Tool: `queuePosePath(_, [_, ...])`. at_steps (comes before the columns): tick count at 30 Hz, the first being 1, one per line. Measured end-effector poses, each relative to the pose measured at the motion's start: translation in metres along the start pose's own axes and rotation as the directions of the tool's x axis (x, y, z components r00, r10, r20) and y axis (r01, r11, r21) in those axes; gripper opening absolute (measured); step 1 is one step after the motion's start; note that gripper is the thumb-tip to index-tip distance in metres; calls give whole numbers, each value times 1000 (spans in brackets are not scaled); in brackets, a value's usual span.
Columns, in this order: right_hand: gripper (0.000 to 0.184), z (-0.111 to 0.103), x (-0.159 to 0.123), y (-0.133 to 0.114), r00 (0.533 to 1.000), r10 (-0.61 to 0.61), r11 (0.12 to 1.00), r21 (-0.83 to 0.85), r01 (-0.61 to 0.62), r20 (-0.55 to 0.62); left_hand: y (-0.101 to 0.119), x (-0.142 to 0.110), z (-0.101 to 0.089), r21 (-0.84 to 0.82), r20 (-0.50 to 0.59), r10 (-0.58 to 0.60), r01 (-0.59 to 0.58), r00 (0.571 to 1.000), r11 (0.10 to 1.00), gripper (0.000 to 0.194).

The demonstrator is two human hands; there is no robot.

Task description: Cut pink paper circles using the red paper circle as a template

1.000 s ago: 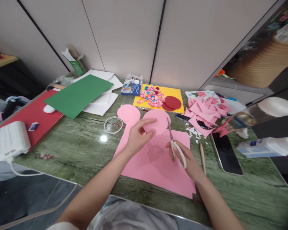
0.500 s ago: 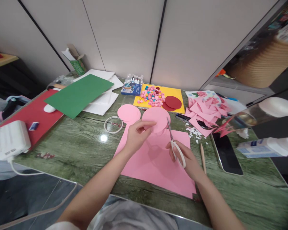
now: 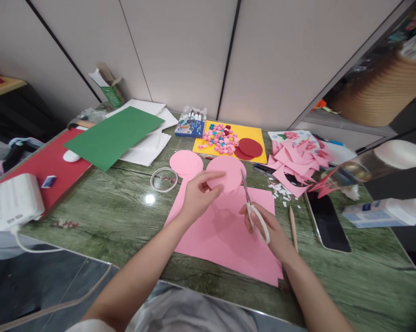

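My left hand [image 3: 201,191] pinches a round pink paper disc [image 3: 228,171] by its left edge, thumb and fingers closed on it. In my right hand [image 3: 265,224] are white-handled scissors [image 3: 251,210], their blades pointing up at the disc's right edge. Whether the blades bite into the paper I cannot tell. Below both hands lies a large pink paper sheet [image 3: 225,240]. Beyond my left hand, more pink paper circles [image 3: 186,163] lie on the table next to a white ring [image 3: 163,180].
Yellow paper [image 3: 258,133] at the back carries small pompoms [image 3: 222,140] and dark red circles [image 3: 250,147]. Pink scraps [image 3: 296,159], a wooden pencil [image 3: 293,226] and a phone [image 3: 327,221] lie right. Left are green paper [image 3: 116,136] and a white power bank [image 3: 18,200].
The disc has shifted and turned slightly in my left hand, and my left thumb and fingers have moved a little on its edge. The scissors stay at almost the same place.
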State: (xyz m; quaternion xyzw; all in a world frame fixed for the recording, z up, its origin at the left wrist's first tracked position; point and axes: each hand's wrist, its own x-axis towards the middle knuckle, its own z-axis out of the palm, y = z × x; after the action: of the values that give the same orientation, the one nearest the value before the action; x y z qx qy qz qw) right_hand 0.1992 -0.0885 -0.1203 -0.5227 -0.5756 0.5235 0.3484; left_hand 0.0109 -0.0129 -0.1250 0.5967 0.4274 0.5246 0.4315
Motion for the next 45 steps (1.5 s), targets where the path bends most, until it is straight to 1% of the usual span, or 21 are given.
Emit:
queuePosePath(5, [24,0,0,1,1000,-8,1000,6,8,-4,1,0,0,20,20,-25,25,999,999,28])
queuePosePath(11, [21,1,0,1,1000,3,1000,14,-3,0,-1,-1,1,-51,17,-58,59,998,997,28])
queuePosePath(21, [15,0,1,4,1000,3,1000,23,-3,13,-3,-1,-1,-66,-25,-54,52,998,996,18])
queuePosePath(24, [15,1,1,3,1000,1,1000,28,-2,13,-3,-1,-1,-72,-31,-54,51,998,996,19])
queuePosePath(30, [15,0,1,3,1000,12,1000,8,-12,12,-4,0,1,-171,-20,-31,28,999,985,26])
queuePosePath(34, [15,1,1,4,1000,13,1000,13,-13,9,-4,0,1,-122,-29,-28,24,999,992,27])
queuePosePath(39, [16,1,1,4,1000,-3,999,39,3,6,-2,-1,1,-71,10,-17,17,1000,997,29])
queuePosePath(45, [15,0,0,4,1000,-5,999,32,5,7,-2,-1,2,-72,11,-12,12,1000,997,30])
